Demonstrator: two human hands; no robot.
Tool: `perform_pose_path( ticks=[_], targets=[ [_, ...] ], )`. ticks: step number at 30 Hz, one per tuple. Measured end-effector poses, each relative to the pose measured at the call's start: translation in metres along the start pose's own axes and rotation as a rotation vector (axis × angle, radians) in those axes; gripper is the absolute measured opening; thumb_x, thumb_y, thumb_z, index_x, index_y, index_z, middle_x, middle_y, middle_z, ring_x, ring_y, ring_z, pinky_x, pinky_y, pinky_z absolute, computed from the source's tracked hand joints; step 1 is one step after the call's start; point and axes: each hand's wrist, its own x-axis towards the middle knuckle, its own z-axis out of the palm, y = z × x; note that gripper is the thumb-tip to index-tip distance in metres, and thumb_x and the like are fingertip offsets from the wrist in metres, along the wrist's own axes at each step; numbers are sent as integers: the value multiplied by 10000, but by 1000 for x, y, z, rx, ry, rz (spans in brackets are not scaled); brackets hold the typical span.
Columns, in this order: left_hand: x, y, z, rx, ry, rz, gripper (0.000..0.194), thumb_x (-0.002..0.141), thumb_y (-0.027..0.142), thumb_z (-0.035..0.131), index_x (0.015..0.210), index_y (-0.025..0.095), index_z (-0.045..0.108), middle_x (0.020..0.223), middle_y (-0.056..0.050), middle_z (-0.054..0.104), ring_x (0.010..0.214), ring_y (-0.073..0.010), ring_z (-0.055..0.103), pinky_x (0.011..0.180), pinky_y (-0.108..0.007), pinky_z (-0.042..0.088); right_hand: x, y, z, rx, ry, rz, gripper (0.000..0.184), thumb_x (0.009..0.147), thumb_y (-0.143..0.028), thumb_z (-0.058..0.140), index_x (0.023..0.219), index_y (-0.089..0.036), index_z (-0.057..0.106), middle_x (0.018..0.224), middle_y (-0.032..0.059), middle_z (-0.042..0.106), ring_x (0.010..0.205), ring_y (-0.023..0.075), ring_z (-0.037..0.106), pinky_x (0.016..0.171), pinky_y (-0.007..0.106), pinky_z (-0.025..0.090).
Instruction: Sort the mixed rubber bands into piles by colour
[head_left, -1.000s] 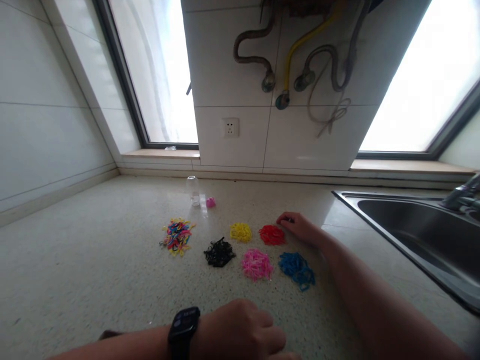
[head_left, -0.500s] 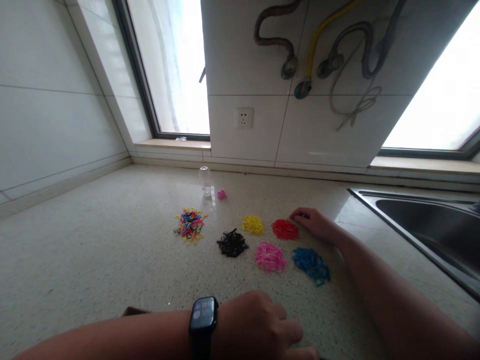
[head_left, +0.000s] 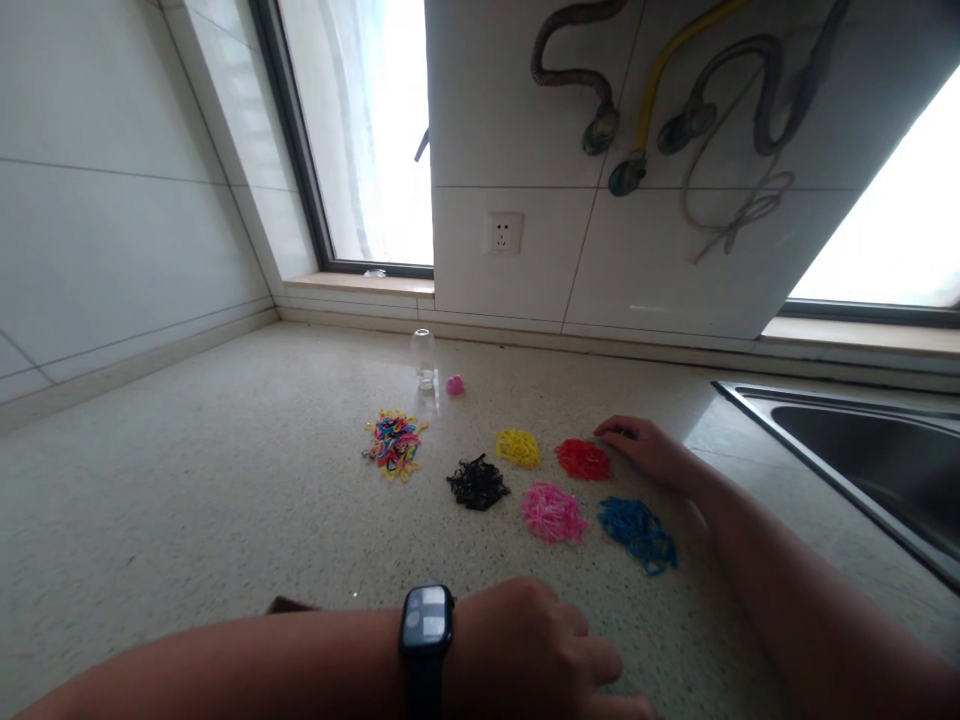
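Observation:
My right hand [head_left: 643, 449] rests on the counter beside a pile of red rubber bands [head_left: 583, 460], its fingertips at the pile's far right edge. Its fingers reach out loosely, and nothing shows in them. Close to me, my left hand [head_left: 536, 650], below a black watch [head_left: 427, 620], lies palm down with bent fingers apart; its lower part leaves the frame. Between the hands are small piles of pink rubber bands [head_left: 553, 514] and blue rubber bands [head_left: 637, 534]. Yellow rubber bands [head_left: 518, 449], black rubber bands [head_left: 478, 484] and mixed-colour rubber bands [head_left: 395, 444] lie further left.
A clear small bottle [head_left: 424, 360] stands toward the wall, with a pink cap-like piece [head_left: 455, 385] beside it. At the right is a steel sink [head_left: 739, 405]. A dark brown object [head_left: 291, 605] shows partly behind my left forearm. Hoses [head_left: 649, 90] hang on the tiled wall.
The whole scene has shifted slightly to the right in view as the camera turned left. Both hands keep nearly the same places relative to the piles.

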Motion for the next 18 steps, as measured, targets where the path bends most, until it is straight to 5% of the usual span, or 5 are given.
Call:
perform_pose_path(
  ticks=[12,18],
  targets=[
    [-2,-1,1,-8,55,10,243,992,265,464,1200,213,579,747,29,498,574,-150,469,408,-292,303,-3,-6,-6,19,109,45,317,790,-396,545,947,-189,727,888,94,722,824,242,646,783,378,494],
    [-3,-2,0,-1,59,26,240,961,253,515,1179,208,607,761,19,508,594,-151,497,396,-287,302,-8,-56,-10,156,278,-31,343,802,-451,562,991,-193,686,834,90,682,695,187,573,632,315,465]
  ],
)
